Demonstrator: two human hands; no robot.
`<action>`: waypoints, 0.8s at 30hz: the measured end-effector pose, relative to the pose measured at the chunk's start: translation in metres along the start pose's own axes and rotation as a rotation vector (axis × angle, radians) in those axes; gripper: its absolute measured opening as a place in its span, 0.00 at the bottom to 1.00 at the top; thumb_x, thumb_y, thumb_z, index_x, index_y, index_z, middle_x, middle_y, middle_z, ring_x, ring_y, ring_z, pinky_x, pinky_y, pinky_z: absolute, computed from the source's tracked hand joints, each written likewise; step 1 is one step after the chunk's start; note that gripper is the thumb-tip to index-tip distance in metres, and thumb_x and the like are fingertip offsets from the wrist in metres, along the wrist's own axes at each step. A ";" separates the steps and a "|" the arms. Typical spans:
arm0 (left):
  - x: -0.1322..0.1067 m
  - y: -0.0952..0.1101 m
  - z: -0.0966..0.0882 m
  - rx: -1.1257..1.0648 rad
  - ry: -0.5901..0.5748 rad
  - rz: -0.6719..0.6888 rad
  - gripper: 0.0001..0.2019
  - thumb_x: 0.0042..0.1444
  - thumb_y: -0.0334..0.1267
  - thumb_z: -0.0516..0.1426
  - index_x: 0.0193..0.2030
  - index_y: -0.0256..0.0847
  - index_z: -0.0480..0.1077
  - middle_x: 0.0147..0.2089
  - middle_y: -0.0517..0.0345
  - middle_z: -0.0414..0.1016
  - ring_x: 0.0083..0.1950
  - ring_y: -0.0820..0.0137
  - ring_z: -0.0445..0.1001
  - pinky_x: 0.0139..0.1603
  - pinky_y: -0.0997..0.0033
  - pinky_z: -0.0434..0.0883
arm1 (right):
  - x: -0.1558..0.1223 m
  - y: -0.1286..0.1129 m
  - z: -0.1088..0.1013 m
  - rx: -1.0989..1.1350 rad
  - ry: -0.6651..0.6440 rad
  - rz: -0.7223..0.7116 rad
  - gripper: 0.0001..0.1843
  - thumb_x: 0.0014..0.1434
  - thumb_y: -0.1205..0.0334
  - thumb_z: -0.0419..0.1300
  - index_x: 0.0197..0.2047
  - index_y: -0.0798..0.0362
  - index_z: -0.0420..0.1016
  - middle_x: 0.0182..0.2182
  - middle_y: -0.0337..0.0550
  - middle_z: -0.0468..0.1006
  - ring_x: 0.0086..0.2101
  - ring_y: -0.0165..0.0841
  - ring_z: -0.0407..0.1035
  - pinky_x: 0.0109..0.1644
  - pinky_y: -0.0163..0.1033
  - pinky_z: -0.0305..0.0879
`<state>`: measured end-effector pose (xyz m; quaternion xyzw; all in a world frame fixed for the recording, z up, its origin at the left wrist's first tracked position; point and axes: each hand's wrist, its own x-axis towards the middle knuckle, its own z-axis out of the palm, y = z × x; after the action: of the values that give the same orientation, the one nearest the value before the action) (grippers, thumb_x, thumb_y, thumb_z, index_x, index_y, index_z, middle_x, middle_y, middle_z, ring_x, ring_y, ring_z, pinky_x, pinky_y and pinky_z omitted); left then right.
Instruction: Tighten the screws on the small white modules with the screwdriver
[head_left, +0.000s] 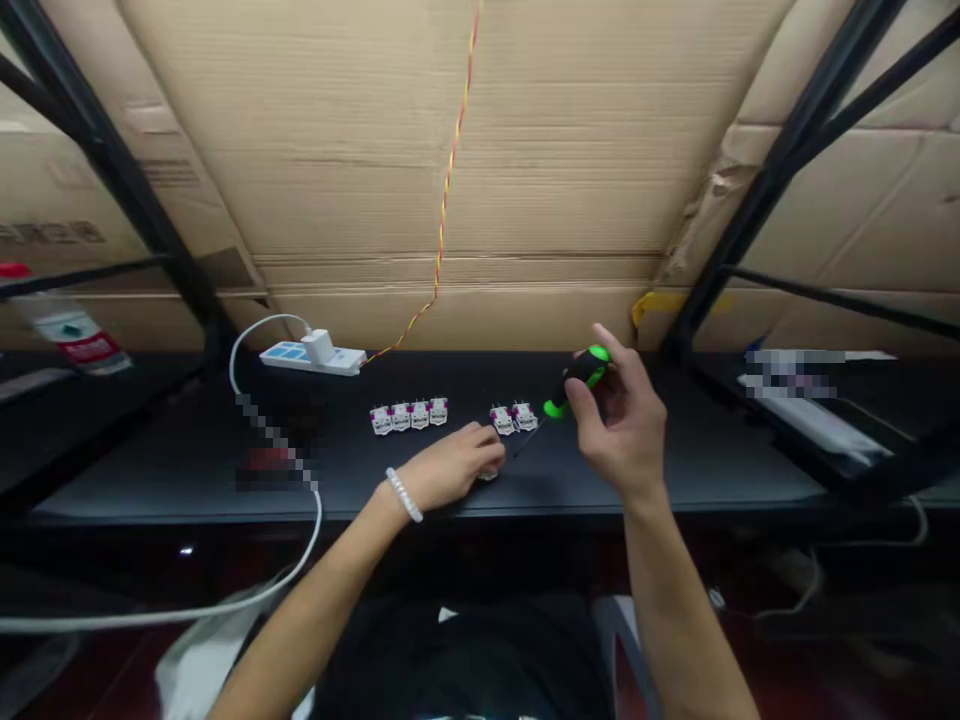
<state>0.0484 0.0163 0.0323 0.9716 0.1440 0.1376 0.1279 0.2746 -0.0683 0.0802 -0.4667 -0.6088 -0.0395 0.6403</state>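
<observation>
Head view: person's two bare hands over a desk, seen from above.
Modules: 7 visible, small, white with purple. Four in a row (418,414), side by side, left of centre; two in a pair (523,416), right of them; one at the left hand (466,458), mostly covered module (488,475) near the desk's front edge.
Left fingers: together, curled over that last module; can't tell whether clamped or just resting.
Screwdriver (580,382): 1, black and green handle, thin shaft slanting down-left, tip near the pair.
Right hand (624,415): thumb and fingers clamped on the screwdriver handle, index finger raised.
Bracelet (404,495): 1, pale, left wrist.
Desk (697,455): black, flat, dark metal frame (112,165) on both sides.
Back wall: cardboard (322,150), creased and ribbed.
Power strip (346,361): 1, white and blue, back left on the desk, one white adapter (319,346) plugged in, white cable (319,505) looping forward.
Twisted wire (448,185): 1, red/yellow, runs up the cardboard from the strip's right end.
Bottle (84,335): 1, far left, red cap, red and white label, brand unreadable.
Print: faint dark characters on left cardboard, too blurred to read. Some patches pixelated.
</observation>
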 end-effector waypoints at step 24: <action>0.004 0.004 0.004 0.196 -0.033 0.035 0.10 0.70 0.24 0.52 0.44 0.40 0.72 0.50 0.49 0.75 0.47 0.60 0.69 0.50 0.60 0.67 | 0.001 0.001 -0.002 0.007 0.001 -0.016 0.32 0.70 0.55 0.65 0.75 0.43 0.68 0.53 0.51 0.78 0.47 0.43 0.80 0.54 0.55 0.83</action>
<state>0.0547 0.0132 0.0305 0.9839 0.1376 0.1092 0.0322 0.2767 -0.0685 0.0809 -0.4596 -0.6123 -0.0427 0.6419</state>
